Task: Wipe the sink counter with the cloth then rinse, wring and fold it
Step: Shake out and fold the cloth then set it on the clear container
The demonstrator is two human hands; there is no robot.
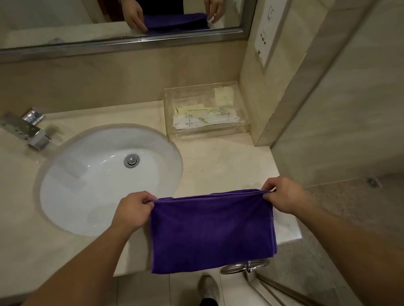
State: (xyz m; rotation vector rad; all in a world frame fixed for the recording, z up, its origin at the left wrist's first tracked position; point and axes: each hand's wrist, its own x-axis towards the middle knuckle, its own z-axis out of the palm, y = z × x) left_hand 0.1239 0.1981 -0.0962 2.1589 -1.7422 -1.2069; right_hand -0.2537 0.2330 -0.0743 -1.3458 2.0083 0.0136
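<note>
no text can be read here. the packets (203,121) in the clear box (218,131) carry small print, but it is too blurred.

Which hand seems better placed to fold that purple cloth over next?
Probably the left hand: it pinches the cloth corner beside the sink, so swinging it across to the right hand would land the cloth on counter.

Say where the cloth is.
Head view, lower centre: the cloth is right of the sink, over the counter edge, corners pinched by left hand and right hand.
</note>
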